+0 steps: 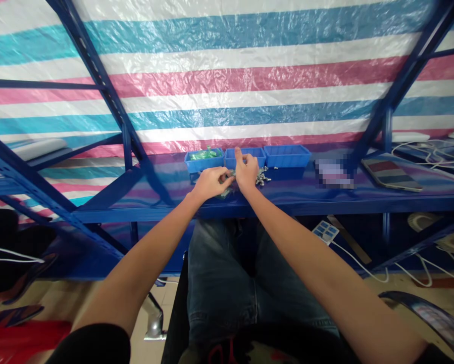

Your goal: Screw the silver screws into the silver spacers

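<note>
Both arms reach forward to a blue metal shelf (325, 194). My left hand (210, 183) is closed in a pinch on a small greenish part that I cannot make out. My right hand (246, 171) is closed too, fingers curled, touching the same spot just in front of the middle blue bin (232, 154). A small heap of metal parts (262, 176) lies right of my right hand. The left blue bin (204, 159) holds green pieces; the right blue bin (287, 155) stands beside them.
Slanted blue frame bars (109, 96) cross in front of a striped plastic sheet (249, 76). A phone (391, 174) lies on the shelf at right, with white cables (431, 149) behind it. A power strip (325, 231) and cords hang below the shelf.
</note>
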Action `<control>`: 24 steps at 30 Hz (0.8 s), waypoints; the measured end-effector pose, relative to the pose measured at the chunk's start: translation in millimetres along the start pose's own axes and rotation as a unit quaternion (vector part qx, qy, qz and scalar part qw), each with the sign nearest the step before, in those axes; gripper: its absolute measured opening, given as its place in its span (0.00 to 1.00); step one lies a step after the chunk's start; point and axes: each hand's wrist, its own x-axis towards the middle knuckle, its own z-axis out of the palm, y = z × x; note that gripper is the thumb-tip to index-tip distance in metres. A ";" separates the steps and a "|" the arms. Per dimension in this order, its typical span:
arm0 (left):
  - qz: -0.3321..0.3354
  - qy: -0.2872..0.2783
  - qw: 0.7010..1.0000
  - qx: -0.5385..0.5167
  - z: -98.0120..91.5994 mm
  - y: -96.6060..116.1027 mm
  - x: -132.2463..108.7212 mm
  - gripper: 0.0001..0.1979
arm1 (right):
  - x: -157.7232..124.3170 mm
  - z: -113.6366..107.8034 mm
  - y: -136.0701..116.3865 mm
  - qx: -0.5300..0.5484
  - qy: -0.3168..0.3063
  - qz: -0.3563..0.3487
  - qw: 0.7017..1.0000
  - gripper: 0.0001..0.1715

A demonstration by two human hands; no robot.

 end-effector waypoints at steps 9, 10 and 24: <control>-0.125 0.129 0.977 -0.117 -2.3 -20.6 4.0 0.12 | -8.3 6.6 11.4 0.088 -0.205 0.017 0.975 0.10; -0.139 0.131 0.972 -0.139 -2.2 -22.9 4.5 0.13 | -8.3 7.0 12.9 0.088 -0.214 0.010 0.973 0.08; -0.250 0.053 0.902 -0.349 -6.5 -31.1 6.7 0.20 | -5.4 7.8 12.6 0.142 -0.215 -0.008 0.966 0.16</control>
